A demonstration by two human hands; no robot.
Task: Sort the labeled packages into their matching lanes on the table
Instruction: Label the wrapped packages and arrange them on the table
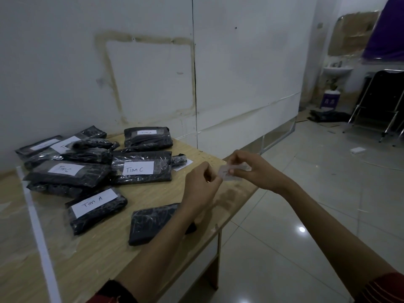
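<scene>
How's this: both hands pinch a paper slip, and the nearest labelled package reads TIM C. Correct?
No. The head view shows the nearest labelled package reads TIM A. Left hand and right hand do pinch the paper slip.

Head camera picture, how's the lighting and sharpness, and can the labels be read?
Head view: dim, flat indoor light; a glare spot on the floor tiles; the wall seam slightly bowed by the wide angle; the Tim C label and near Tim A label read clearly; the paper slip pinched between left hand and right hand is blurred, unreadable.
</scene>
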